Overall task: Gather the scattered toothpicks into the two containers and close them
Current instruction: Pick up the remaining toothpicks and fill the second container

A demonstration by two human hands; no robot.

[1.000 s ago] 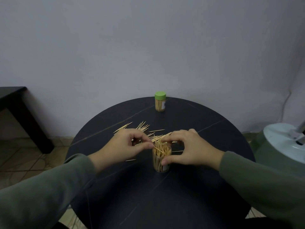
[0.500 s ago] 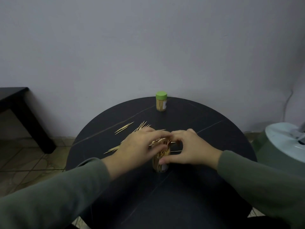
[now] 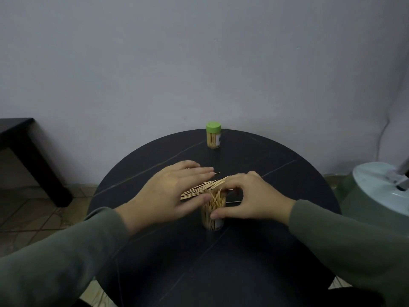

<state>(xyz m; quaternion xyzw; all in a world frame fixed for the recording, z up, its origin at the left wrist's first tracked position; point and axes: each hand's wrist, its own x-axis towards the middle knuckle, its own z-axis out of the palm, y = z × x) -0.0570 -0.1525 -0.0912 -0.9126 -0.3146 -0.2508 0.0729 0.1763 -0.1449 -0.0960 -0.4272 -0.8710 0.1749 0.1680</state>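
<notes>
Light: dim all over, soft and grey, and no lamp shows.
Wall: the plain pale grey wall gets darker near the corners.
Table: the round black table looks very dark, with no shiny spots.
Shadows: soft and faint.
Blur: the left hand has fuzzy fingertips.
Edges: the picture bends at the sides.

Green lid, pale tan toothpicks, black table, olive-green sleeves.
</notes>
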